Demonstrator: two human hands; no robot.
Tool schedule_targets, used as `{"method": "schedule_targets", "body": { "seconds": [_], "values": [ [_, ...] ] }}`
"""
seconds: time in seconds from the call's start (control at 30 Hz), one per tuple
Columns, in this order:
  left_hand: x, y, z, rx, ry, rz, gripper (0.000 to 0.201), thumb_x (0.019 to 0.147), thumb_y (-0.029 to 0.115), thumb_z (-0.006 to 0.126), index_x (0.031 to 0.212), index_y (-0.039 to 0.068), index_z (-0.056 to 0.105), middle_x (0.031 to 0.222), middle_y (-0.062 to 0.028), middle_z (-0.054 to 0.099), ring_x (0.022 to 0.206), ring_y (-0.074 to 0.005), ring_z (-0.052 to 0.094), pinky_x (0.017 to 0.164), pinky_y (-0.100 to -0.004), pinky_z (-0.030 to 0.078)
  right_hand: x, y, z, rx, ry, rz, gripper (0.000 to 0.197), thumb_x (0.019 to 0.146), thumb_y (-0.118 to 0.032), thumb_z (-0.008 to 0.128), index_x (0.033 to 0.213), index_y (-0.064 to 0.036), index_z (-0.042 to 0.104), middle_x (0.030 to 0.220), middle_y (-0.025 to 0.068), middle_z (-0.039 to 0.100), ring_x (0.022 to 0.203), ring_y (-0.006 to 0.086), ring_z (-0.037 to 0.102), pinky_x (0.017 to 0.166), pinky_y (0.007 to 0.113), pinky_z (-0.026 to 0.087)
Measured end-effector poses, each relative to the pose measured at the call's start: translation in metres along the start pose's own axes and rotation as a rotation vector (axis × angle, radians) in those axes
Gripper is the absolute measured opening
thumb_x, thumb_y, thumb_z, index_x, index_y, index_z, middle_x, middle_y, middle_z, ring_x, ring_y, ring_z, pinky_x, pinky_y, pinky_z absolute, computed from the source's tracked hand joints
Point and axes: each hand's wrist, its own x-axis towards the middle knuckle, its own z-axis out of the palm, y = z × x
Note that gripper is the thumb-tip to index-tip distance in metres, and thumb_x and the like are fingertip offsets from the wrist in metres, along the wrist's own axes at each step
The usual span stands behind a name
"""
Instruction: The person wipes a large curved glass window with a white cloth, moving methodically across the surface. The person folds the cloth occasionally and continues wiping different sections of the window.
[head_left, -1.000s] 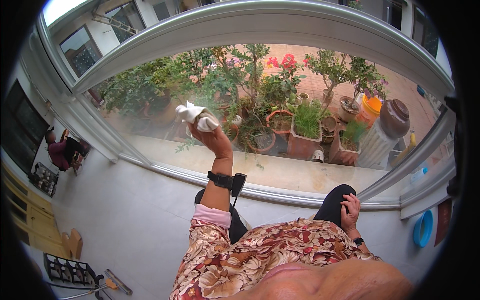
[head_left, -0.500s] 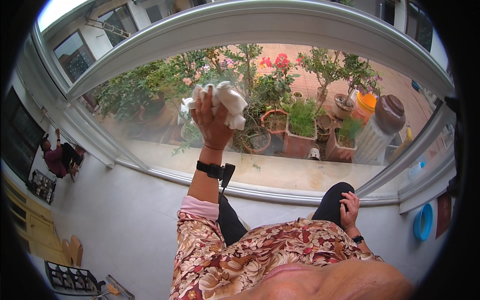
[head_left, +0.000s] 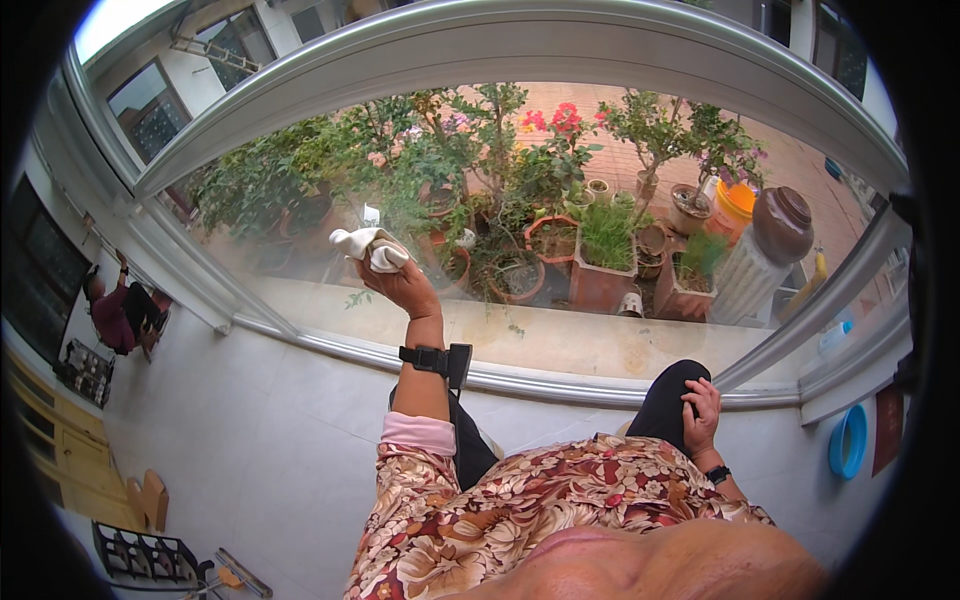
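My left hand (head_left: 408, 290) is raised at the window pane (head_left: 310, 305), its fingers closed round a crumpled white cloth (head_left: 362, 243). The cloth bunches out above the fingers against the left-hand part of the glass; whether it presses on the pane is hard to tell. A black strap with a small box (head_left: 430, 360) circles that wrist. Down at the right, my right hand (head_left: 702, 415) rests on my dark-trousered knee (head_left: 668, 408), fingers spread and holding nothing. That wrist wears a dark watch (head_left: 717, 474).
Grey metal framing (head_left: 540, 42) surrounds the glass. Beyond it stand potted plants, a terracotta planter (head_left: 602, 285), an orange bucket (head_left: 732, 208) and a brown jar (head_left: 780, 225). Indoors, a blue basin (head_left: 847, 442) lies right. Another person (head_left: 122, 310), a yellow cabinet (head_left: 75, 450) and a black rack (head_left: 148, 555) appear left.
My left hand has moved down and to the left across the window with the cloth, which is now more tightly bunched. My right hand stays on the knee.
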Motion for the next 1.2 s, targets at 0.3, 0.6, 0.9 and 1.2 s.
{"method": "schedule_targets", "body": {
  "seconds": [0.3, 0.6, 0.9, 1.2],
  "values": [
    [-0.074, 0.075, -0.009, -0.009, -0.183, 0.267, 0.080, 0.082, 0.026, 0.082, 0.150, 0.008, 0.045, 0.150, -0.0244, 0.041, 0.138, -0.0468, 0.038, 0.117, -0.0587, 0.028, -0.001, 0.004, 0.000, 0.002, 0.018, -0.007, 0.011, 0.084, -0.003, 0.067, 0.092, -0.0105, 0.069, 0.122, 0.0052, 0.071, 0.129, 0.0327, 0.056, 0.112, 0.046, 0.037],
    [-0.112, 0.121, -0.048, -0.808, -0.691, -0.456, 0.047, 0.085, 0.000, 0.070, 0.130, 0.005, 0.059, 0.122, -0.0077, 0.062, 0.110, -0.0218, 0.063, 0.096, -0.0356, 0.050, 0.023, 0.000, -0.008, -0.038, -0.070, 0.060, 0.009, 0.085, -0.009, 0.071, 0.094, -0.0103, 0.072, 0.117, 0.0068, 0.072, 0.120, 0.0308, 0.061, 0.104, 0.043, 0.044],
    [-0.181, 0.187, -0.060, -1.319, -1.649, -1.287, 0.057, 0.098, 0.029, 0.050, 0.148, 0.004, 0.047, 0.135, -0.0131, 0.062, 0.117, -0.0265, 0.065, 0.101, -0.0418, 0.053, 0.109, -0.085, 0.019, 1.435, -0.694, 0.332, 0.079, 0.096, -0.044, 0.070, 0.156, -0.0053, 0.036, 0.148, 0.0104, 0.052, 0.130, 0.0257, 0.057, 0.102, 0.042, 0.053],
    [-0.234, 0.155, -0.065, -0.789, -1.717, -0.881, 0.051, 0.099, 0.029, 0.065, 0.140, 0.002, 0.053, 0.126, -0.0065, 0.063, 0.116, -0.0164, 0.058, 0.103, -0.0346, 0.046, 0.085, -0.088, 0.066, 1.665, -0.853, 0.704, 0.068, 0.094, -0.049, 0.072, 0.146, -0.0129, 0.048, 0.132, 0.0069, 0.063, 0.122, 0.0234, 0.062, 0.100, 0.044, 0.053]
  ]
}}
